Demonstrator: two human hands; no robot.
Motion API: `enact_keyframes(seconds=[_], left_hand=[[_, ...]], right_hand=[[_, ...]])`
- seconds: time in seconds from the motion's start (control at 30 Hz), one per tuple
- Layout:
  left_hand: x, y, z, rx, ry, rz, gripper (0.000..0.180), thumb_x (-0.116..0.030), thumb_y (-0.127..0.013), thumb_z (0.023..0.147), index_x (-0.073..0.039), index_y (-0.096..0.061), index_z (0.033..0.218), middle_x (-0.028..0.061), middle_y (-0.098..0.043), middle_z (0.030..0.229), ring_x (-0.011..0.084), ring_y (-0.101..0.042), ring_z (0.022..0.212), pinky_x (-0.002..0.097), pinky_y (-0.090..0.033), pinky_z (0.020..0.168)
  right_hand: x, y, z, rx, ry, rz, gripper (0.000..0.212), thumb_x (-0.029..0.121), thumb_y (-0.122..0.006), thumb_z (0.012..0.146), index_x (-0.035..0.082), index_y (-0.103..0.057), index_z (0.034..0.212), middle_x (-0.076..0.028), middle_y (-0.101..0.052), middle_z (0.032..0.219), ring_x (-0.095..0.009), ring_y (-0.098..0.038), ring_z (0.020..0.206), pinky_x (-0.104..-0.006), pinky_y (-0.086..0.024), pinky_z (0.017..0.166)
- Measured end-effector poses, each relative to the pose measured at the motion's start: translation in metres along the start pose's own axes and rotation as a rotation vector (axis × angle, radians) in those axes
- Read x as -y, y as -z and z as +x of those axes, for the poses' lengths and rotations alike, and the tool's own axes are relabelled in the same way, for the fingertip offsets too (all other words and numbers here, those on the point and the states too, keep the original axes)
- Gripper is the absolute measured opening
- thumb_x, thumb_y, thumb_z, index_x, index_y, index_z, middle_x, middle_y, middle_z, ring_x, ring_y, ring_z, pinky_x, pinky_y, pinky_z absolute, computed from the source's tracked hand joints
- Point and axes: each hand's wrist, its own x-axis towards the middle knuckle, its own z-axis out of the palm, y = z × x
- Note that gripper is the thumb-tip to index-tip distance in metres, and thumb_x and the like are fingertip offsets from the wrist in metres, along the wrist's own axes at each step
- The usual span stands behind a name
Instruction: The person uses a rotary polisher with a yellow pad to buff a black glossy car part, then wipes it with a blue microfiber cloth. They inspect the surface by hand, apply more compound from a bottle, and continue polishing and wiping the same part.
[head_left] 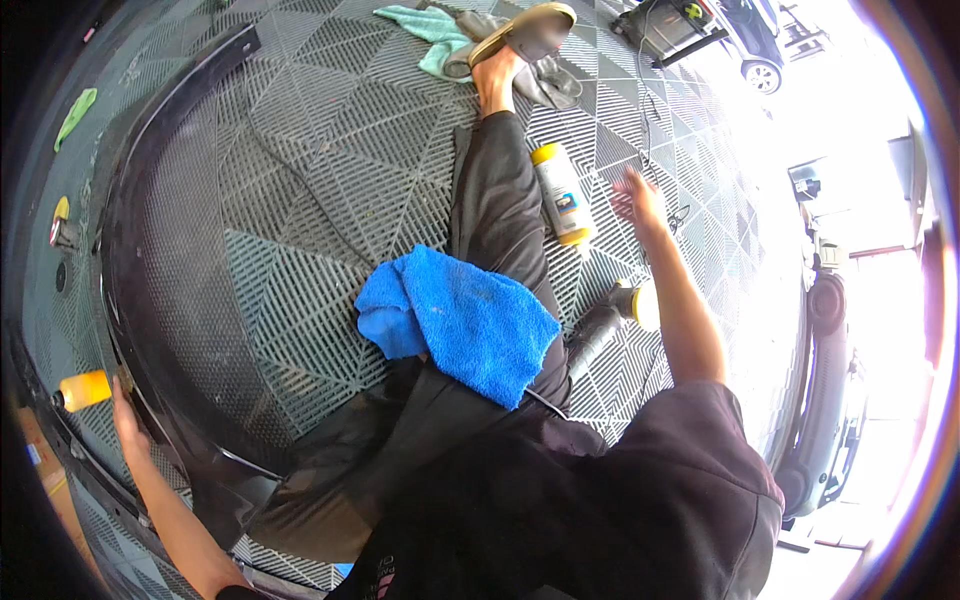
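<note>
My left hand [128, 425] rests with straight fingers along the edge of a long curved black car panel [118, 250], which looks like bumper trim. Just beyond it is a small bottle of yellow-orange liquid [85, 390] with a dark cap. My right hand [640, 203], slightly blurred, is raised over the floor with its fingers apart and nothing visible in it. Close by lies a white bottle with yellow ends [564, 195]. A black polisher [597, 338] with a yellow pad [645, 304] lies beside my leg. Across my lap is a blue microfiber towel [470, 320].
Teal and grey cloths [435, 35] lie by my outstretched foot. A green cloth [75, 118] and a yellow-topped container [62, 225] are at far left. A cord [300, 175] crosses the tiled grid floor. Vehicle parts [825, 400] stand at right.
</note>
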Motion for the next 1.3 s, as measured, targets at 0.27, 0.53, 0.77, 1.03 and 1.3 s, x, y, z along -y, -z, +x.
enact_keyframes(seconds=[0.27, 0.53, 0.77, 1.03, 1.3], left_hand=[[-0.005, 0.028, -0.037, -0.221, 0.046, 0.313, 0.076, -0.069, -0.054, 0.090, -0.008, -0.058, 0.135, 0.0006, -0.060, 0.096, 0.0073, -0.049, 0.059, 0.0249, -0.037, 0.049], [-0.022, 0.030, -0.043, -0.323, -0.107, 0.423, 0.084, -0.072, -0.054, 0.087, -0.013, -0.046, 0.147, 0.0086, -0.059, 0.133, 0.0160, -0.057, 0.096, 0.0342, -0.044, 0.078], [-0.003, 0.030, -0.058, -0.364, -0.270, 0.357, 0.060, -0.049, -0.051, 0.099, -0.007, -0.054, 0.141, 0.0087, -0.060, 0.134, 0.0210, -0.057, 0.113, 0.0366, -0.043, 0.096], [-0.037, -0.013, -0.144, -0.530, -0.680, 0.554, 0.041, -0.037, -0.063, 0.095, 0.002, -0.070, 0.107, 0.0170, -0.072, 0.097, 0.0240, -0.069, 0.091, 0.0354, -0.052, 0.083], [0.006, 0.128, -0.232, -0.911, -0.460, 0.668, 0.049, -0.047, -0.059, 0.095, 0.000, -0.068, 0.080, 0.0141, -0.069, 0.073, 0.0249, -0.066, 0.069, 0.0408, -0.050, 0.067]], right_hand=[[-0.126, 0.120, -0.071, -0.723, 0.132, -0.648, 0.054, 0.049, -0.062, 0.091, 0.002, -0.066, 0.118, -0.020, -0.069, 0.110, -0.032, -0.065, 0.107, -0.0399, -0.047, 0.096], [-0.195, 0.151, -0.085, -0.447, -0.057, -0.665, 0.079, 0.068, -0.050, 0.091, -0.006, -0.065, 0.113, -0.020, -0.066, 0.098, -0.027, -0.065, 0.094, -0.0369, -0.049, 0.082], [-0.179, 0.261, -0.048, -0.180, 0.313, -1.628, 0.064, 0.024, -0.048, 0.098, 0.018, -0.024, 0.157, -0.020, -0.072, 0.086, -0.031, -0.069, 0.058, -0.0447, -0.056, 0.053], [-0.146, 0.194, 0.037, -0.457, 0.607, -1.578, 0.056, 0.057, -0.060, 0.089, 0.018, -0.056, 0.130, -0.015, -0.064, 0.110, -0.034, -0.065, 0.095, -0.0540, -0.053, 0.081], [-0.211, 0.097, -0.070, -0.155, 0.765, -1.226, 0.054, 0.058, -0.065, 0.087, 0.019, -0.057, 0.124, -0.012, -0.067, 0.105, -0.033, -0.067, 0.091, -0.0614, -0.052, 0.085]])
